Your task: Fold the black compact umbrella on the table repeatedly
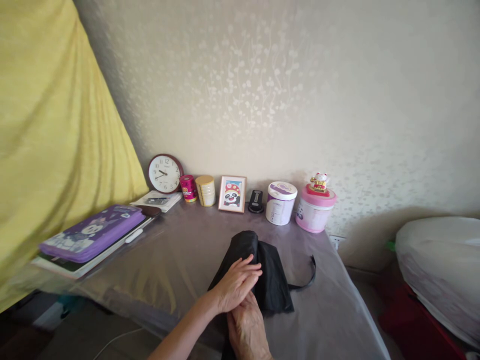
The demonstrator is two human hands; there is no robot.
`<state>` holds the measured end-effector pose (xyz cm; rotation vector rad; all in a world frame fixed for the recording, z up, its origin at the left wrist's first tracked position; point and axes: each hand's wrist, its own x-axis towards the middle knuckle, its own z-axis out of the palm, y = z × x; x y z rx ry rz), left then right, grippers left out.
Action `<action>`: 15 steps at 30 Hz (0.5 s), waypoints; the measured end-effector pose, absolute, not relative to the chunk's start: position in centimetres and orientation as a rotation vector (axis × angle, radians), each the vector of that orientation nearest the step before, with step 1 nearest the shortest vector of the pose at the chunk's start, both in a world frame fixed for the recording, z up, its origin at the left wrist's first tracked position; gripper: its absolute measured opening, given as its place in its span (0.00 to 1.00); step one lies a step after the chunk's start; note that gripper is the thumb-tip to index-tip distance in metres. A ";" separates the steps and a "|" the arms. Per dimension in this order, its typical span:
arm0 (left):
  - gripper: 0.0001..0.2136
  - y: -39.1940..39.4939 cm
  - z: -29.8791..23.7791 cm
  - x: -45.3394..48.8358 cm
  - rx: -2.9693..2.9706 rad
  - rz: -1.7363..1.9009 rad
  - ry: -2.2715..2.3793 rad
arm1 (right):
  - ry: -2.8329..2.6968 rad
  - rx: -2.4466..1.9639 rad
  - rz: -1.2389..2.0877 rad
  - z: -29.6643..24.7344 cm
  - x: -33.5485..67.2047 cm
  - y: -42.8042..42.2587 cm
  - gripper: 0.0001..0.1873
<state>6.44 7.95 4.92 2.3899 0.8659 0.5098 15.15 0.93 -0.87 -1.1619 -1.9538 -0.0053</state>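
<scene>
A black fabric bundle that looks like a loosely folded umbrella (275, 280) lies on the table near its front edge. From its right side a thin black strap (305, 281) curls out over the tabletop. My left hand (237, 282) rests across the top of the fabric, its fingers stretched out and pointing right. Just below it, my right hand (247, 322) is closed around the near part of the umbrella. The left hand overlaps the right fingertips and hides them. More black material shows beneath my wrists at the bottom of the view.
Along the wall stand a clock (165, 174), a pink tin (188, 188), a yellow-lidded canister (205, 191), a panda picture (232, 194), a white tub (281, 203) and a pink tub (316, 212) bearing a cat figurine (318, 183). A purple case (93, 232) lies left.
</scene>
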 end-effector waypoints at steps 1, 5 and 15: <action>0.19 8.6 4.6 6.6 2.393 0.513 0.890 | -1.951 -1.146 0.031 -0.6 15.1 0.9 0.22; 0.19 11.3 3.1 6.5 2.417 0.537 0.948 | -1.930 -1.161 0.157 0.5 15.1 0.6 0.26; 0.20 15.2 0.9 5.4 2.303 0.751 1.375 | -1.931 -1.184 0.180 0.0 15.2 0.5 0.25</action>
